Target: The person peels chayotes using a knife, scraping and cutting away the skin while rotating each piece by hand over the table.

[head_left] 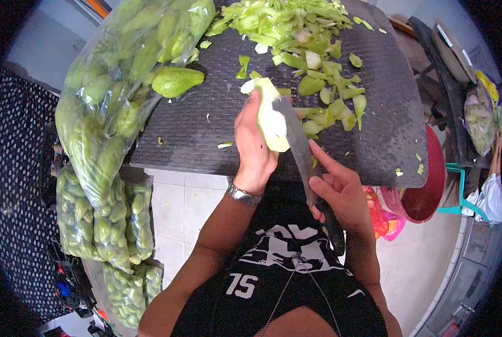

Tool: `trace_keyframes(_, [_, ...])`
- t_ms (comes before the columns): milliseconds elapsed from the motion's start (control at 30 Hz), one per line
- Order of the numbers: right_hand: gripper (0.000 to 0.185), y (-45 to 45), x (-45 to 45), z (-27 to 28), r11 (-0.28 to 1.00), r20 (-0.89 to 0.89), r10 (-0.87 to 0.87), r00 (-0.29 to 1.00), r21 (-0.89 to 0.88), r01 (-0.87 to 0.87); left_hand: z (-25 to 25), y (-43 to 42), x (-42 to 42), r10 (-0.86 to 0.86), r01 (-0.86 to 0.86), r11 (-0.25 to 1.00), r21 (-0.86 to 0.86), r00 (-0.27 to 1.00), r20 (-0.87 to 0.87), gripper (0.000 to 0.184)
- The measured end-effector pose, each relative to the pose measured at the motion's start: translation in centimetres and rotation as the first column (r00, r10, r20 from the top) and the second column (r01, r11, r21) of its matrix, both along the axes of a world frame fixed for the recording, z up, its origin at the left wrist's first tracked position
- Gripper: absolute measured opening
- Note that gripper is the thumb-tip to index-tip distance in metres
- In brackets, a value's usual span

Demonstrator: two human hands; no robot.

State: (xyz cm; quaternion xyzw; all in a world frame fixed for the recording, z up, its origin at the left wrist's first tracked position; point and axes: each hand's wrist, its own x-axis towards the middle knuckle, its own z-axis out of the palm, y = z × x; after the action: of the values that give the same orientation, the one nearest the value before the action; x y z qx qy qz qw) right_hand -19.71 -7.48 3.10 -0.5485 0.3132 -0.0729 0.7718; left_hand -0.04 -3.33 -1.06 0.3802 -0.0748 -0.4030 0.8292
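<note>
My left hand (252, 132), with a metal watch at the wrist, is wrapped round a peeled, pale green chayote (271, 121) above the table's near edge. In my right hand (336, 188) is a large knife (297, 140), its dark handle in my palm and its blade slanting up along the right side of the chayote. An unpeeled green chayote (178, 82) lies on the table at the left. Green peelings (296, 25) are heaped at the far side, with more scattered pieces (332, 95) right of the knife.
A clear bag of green chayotes (105, 95) hangs over the left side of the dark woven table (195, 135). More filled bags (108, 219) stand below it. At the right are a red basin (429, 185), a teal stool (458, 188) and another person's arm (496, 151).
</note>
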Motion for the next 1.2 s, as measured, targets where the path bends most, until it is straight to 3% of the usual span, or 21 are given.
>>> trace_keyframes(133, [0.062,-0.7,-0.5,-0.6,0.991,0.093,-0.044,0.995,0.134,0.032,0.7,0.0,0.5,-0.042,0.018,0.995,-0.095,0.966,-0.255,0.046])
trace_keyframes(233, [0.062,-0.7,-0.5,-0.4,0.994,0.210,-0.094,0.973,0.070,0.081,0.2,0.4,1.0,-0.182,0.151,0.980,-0.129,0.945,-0.271,0.054])
trace_keyframes(367, [0.060,1.2,-0.5,0.9,0.919,0.036,-0.068,0.997,-0.387,0.077,-0.1,0.1,1.3,-0.141,0.080,0.980,-0.181,0.924,-0.355,0.050])
trace_keyframes(433, [0.058,1.5,0.0,-0.3,0.554,-0.022,-0.017,1.000,-0.833,-0.009,-0.4,-0.1,1.4,-0.133,0.056,0.975,-0.216,0.922,-0.362,0.048])
trace_keyframes(500, [0.056,2.3,-0.2,-0.8,0.403,-0.112,-0.021,0.993,-0.910,-0.094,-0.3,-0.1,1.4,-0.098,0.022,0.967,-0.253,0.951,-0.294,0.051])
trace_keyframes(633, [0.051,3.0,-0.8,-1.2,0.435,-0.219,0.014,0.976,-0.877,-0.203,0.6,0.1,1.3,0.032,-0.081,0.972,-0.221,0.976,-0.217,0.053])
trace_keyframes(933, [0.053,2.6,-0.6,-1.8,0.449,-0.141,0.028,0.990,-0.883,-0.139,1.5,0.2,-0.1,0.161,-0.179,0.968,-0.174,0.981,-0.113,0.051])
trace_keyframes(1033, [0.054,2.4,-0.5,-1.4,0.426,-0.156,0.019,0.988,-0.892,-0.149,1.8,0.5,-0.4,0.185,-0.192,0.971,-0.143,0.981,-0.065,0.050])
trace_keyframes(1100, [0.053,2.7,-0.4,-1.2,0.346,-0.183,-0.018,0.983,-0.924,-0.165,1.4,0.5,-0.3,0.190,-0.195,0.972,-0.130,0.981,-0.046,0.051])
trace_keyframes(1200, [0.052,3.0,0.0,-1.1,0.333,-0.163,-0.071,0.984,-0.934,-0.131,1.1,0.5,-0.5,0.189,-0.200,0.977,-0.078,0.973,-0.131,0.048])
